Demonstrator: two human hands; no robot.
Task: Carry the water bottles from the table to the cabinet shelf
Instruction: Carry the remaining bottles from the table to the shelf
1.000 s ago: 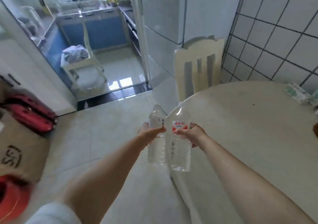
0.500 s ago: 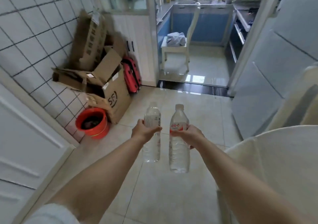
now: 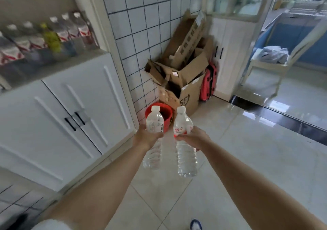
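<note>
cardboard box marked "SF", bottle labels illegible

The view is swinging left, losing the round table and bringing the white cabinet's bottle-lined shelf into sight at the upper left.

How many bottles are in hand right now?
2: a white-label bottle in the left hand and a red-label bottle in the right hand. More stand blurred on the cabinet shelf, uncounted.
</note>
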